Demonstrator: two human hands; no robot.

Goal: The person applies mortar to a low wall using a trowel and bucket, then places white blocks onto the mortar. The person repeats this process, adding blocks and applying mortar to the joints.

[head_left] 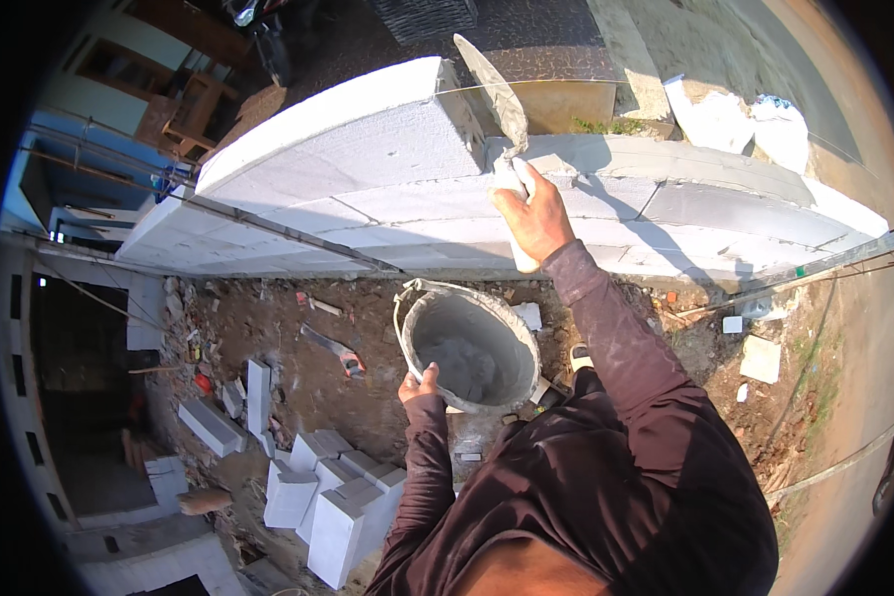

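Note:
My right hand (536, 214) is closed round the pale handle of a trowel (497, 94), whose mortar-smeared blade points up and away over the wall. The blade is beside the end of a raised white block (348, 129) on the top course of the block wall (606, 199). With my left hand (420, 385) I grip the rim of a mortar-crusted bucket (521, 343). Grey mortar (457, 363) lies in the bottom of the bucket, which hangs in front of me, on the near side of the wall.
White blocks (338, 526) are piled at lower left. A handsaw (333, 348) lies on the rubble-strewn dirt left of the bucket. A thin string (656, 79) runs above the wall. White sacks (725, 119) stand beyond it, and a long pole (288, 233) slants across its near face.

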